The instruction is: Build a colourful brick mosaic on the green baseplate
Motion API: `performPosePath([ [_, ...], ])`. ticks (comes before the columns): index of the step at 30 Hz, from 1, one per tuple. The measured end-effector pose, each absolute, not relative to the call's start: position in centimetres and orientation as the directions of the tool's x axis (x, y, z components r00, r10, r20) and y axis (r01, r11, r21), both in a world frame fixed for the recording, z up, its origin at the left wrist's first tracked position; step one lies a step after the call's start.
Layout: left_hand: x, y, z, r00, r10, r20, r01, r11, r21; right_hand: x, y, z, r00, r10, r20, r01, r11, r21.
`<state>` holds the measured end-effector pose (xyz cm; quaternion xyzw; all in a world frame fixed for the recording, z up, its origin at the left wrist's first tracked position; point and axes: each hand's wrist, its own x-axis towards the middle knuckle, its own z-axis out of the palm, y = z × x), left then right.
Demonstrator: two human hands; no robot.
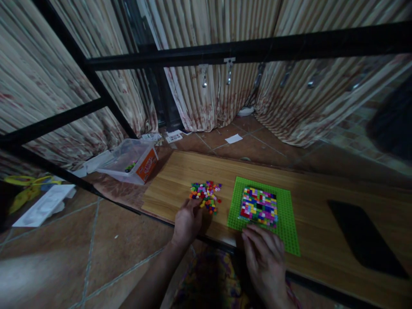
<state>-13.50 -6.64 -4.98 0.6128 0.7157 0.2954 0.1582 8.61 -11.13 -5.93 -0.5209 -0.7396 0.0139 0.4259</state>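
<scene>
A loose pile of small coloured toy bricks (209,189) lies on the wooden board. My left hand (188,219) is at the near side of this pile, index finger stretched out to the bricks and the others partly bent. To the right lies a green baseplate (287,210), which carries a dense block of multicoloured bricks (259,205). Over the baseplate's near edge is my right hand (265,253), thumb and fingers drawn together just below the brick block. Whatever sits between those fingertips is too small or hidden to name.
A dark flat panel (365,238) lies on the board (174,171) at right. Beyond its left end stands a clear plastic box (130,159) with an orange label. Black metal bars (180,56) cross in front of the curtains. White packaging (43,206) lies on the tiled floor.
</scene>
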Motion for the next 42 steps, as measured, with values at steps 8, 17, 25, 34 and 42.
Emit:
performPosePath([
  [8,-13.2,-6.1,-4.7,-0.162,0.983,0.089,0.843,0.091,0.531,9.5,-11.9,-5.7,-0.056,0.814,0.577,0.763,0.408,-0.502],
  [17,-9.0,-8.7,-2.5,0.189,0.980,0.063,0.655,-0.174,0.735,9.0,-12.1,-5.3,-0.068,0.868,0.493,0.738,0.376,-0.560],
  [25,-5.9,-9.2,-1.7,0.333,0.943,-0.003,0.594,-0.207,0.777,9.3,-11.9,-4.8,-0.094,0.915,0.391,0.672,0.349,-0.654],
  [34,-5.8,-8.8,-1.7,0.274,0.961,-0.027,0.572,-0.141,0.808,9.5,-11.5,-5.1,-0.083,0.939,0.332,0.635,0.307,-0.709],
  [42,-5.8,-8.7,-2.3,0.295,0.956,-0.008,0.549,-0.162,0.820,9.8,-11.4,-4.8,-0.083,0.940,0.330,0.642,0.304,-0.704],
])
